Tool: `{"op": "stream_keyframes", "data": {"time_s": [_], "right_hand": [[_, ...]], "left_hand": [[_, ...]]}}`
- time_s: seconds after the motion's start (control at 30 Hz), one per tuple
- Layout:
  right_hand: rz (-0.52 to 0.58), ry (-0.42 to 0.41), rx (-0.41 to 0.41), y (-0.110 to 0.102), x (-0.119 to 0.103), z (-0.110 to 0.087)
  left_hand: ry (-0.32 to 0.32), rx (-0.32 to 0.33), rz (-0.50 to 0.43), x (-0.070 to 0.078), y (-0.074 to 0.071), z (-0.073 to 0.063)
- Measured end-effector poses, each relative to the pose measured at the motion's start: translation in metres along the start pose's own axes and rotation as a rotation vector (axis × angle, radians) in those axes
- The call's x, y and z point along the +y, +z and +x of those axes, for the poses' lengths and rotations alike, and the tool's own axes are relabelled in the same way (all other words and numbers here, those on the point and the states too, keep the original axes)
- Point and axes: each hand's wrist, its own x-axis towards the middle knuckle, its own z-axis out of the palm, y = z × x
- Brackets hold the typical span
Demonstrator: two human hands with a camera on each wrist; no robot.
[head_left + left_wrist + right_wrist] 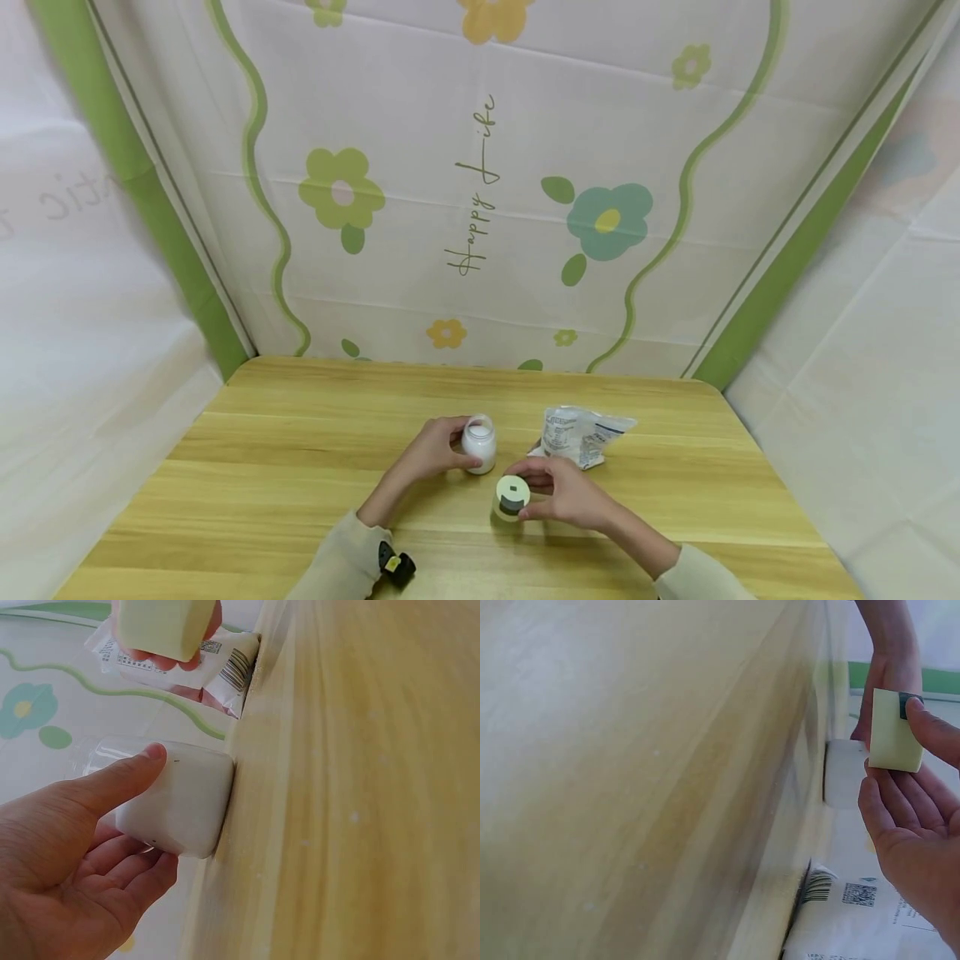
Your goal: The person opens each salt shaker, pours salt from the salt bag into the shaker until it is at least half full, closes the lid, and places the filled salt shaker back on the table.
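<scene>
My left hand (437, 447) grips a clear jar (480, 450) filled with something white, its mouth uncovered. In the left wrist view the jar (184, 796) stands upright on the wooden table, the thumb on one side and curled fingers on the other. Just right of it, my right hand (567, 493) holds a pale yellow-green lid (513, 490) with a dark grey patch on top. Thumb and fingertips pinch this lid (894, 735) by its sides, raised off the table in the right wrist view.
Behind the right hand stands a crumpled white plastic bag (576, 435) with printing and white contents. The wooden table (247, 483) is bounded by a flowered fabric curtain (405, 283) at the back and fabric at both sides. A black strap device (396, 565) sits at the left cuff.
</scene>
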Motion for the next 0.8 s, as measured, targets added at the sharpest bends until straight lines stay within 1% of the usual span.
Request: {"op": "stream_keyframes", "data": {"time_s": [0.17, 0.33, 0.6, 0.8], "right_hand": [[0.002, -0.026, 0.031, -0.002, -0.002, 0.001], [0.016, -0.029, 0.052, -0.003, -0.005, 0.002], [0.134, -0.038, 0.088, -0.004, -0.013, 0.008], [0.182, -0.038, 0.136, -0.004, -0.017, 0.014]], "left_hand": [[0.003, 0.000, 0.008, 0.000, 0.000, 0.000], [0.006, 0.000, 0.002, 0.000, 0.000, 0.000], [0.016, 0.003, -0.004, 0.000, 0.000, 0.000], [0.016, 0.000, -0.008, 0.000, 0.000, 0.000]]}}
